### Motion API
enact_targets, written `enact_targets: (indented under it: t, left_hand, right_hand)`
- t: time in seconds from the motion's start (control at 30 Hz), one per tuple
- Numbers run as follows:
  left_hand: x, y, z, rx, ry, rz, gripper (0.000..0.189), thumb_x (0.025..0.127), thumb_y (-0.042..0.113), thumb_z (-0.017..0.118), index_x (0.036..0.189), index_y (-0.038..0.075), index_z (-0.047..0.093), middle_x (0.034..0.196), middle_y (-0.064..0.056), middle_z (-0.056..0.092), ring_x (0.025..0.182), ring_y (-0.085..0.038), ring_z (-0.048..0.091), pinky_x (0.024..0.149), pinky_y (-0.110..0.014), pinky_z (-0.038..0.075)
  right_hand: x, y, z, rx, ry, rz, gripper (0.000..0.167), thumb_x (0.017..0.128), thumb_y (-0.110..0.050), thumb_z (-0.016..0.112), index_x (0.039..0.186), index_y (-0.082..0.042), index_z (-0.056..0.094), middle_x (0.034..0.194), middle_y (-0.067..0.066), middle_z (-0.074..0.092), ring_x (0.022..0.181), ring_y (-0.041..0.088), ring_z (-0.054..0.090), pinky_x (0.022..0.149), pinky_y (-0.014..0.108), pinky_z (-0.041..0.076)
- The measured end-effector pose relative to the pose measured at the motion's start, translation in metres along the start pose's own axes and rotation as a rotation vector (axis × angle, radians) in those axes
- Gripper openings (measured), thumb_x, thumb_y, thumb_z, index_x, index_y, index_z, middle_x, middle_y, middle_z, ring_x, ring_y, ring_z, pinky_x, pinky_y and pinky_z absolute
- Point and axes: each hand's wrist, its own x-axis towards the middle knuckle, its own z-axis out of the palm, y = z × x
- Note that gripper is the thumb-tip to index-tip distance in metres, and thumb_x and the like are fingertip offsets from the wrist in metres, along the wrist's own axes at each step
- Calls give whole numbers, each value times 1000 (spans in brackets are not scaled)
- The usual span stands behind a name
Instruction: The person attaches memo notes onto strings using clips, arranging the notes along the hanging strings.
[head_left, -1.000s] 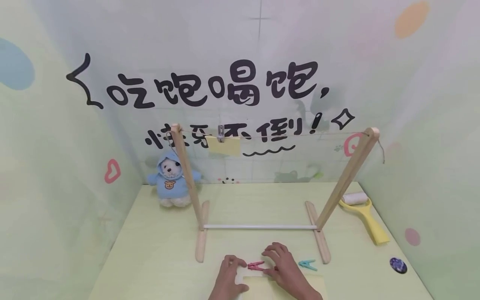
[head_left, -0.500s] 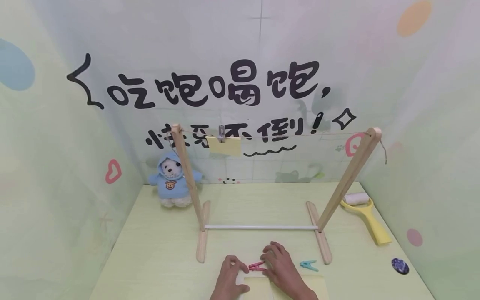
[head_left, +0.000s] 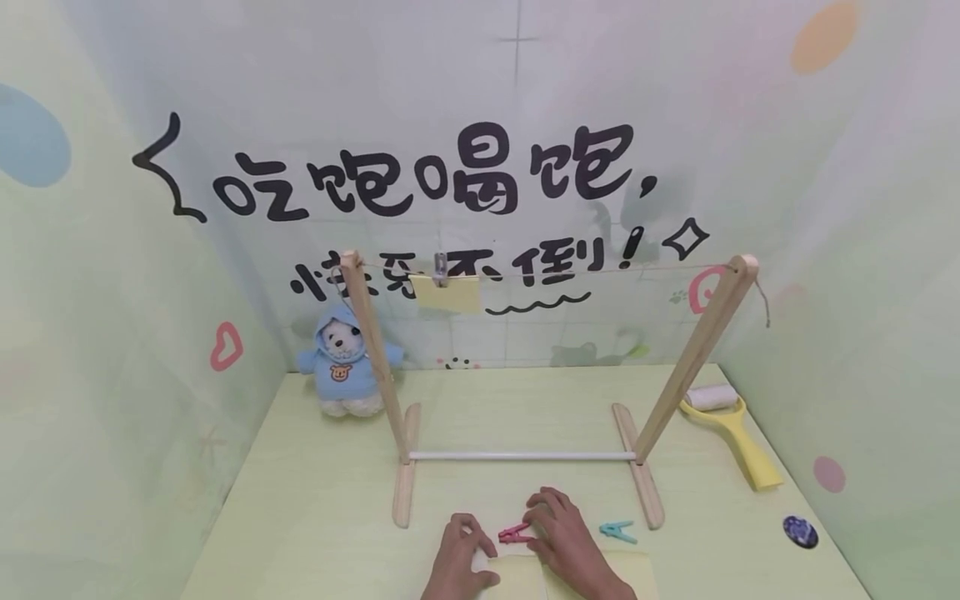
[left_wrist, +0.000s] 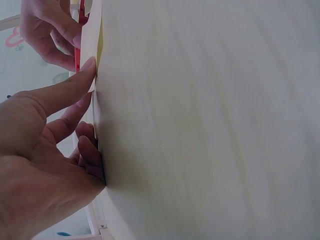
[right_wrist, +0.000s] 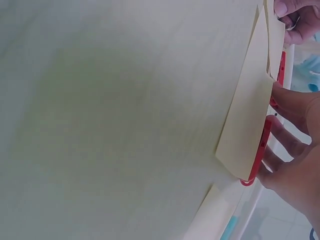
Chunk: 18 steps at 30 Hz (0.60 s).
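In the head view my left hand [head_left: 461,557] is at the left edge of a pale yellow paper [head_left: 517,577]. Its thumb and index finger pinch the paper's edge, as the right wrist view shows the paper [right_wrist: 245,120] with its upper end raised between those fingers. My right hand [head_left: 572,546] arches over the far side of the paper, fingers spread. Its thumb touches the paper's edge, and its other fingers rest by a red clothespin [right_wrist: 261,150]. A pink-red clothespin [head_left: 513,533] lies between the two hands. How many red clothespins lie beneath the right hand is hidden.
Behind the hands stands a wooden frame [head_left: 690,367] with a string, where a clip [head_left: 441,268] holds a yellow note [head_left: 450,295]. A teal clothespin [head_left: 618,531], a lint roller [head_left: 742,442], a dark blue oval [head_left: 800,532] and a plush bear [head_left: 345,367] surround it.
My left index finger has come down toward the thumb at the paper's left edge. The right hand has barely moved.
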Motion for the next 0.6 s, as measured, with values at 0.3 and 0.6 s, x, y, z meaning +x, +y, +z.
enact_targets:
  t: [0.3,0.6]
  left_hand:
    - [-2,-5,3,33,54,65,30,69,13,100,86,16,76,116,3,43,101,-9,45,83,-27,50]
    - [1,-1,-5,-64,-22,39,18,78,8,94,87,11,78,116,4,45,99,-6,43,84,-29,46]
  right_hand:
    - [1,-2,-2,57,47,-16,37,80,-6,95,106,-18,72,117,-2,69,116,38,65,93,59,56]
    - [0,-1,-3,57,67,16,38,80,-6,94,109,-17,73,116,-4,72,115,35,68,92,56,58]
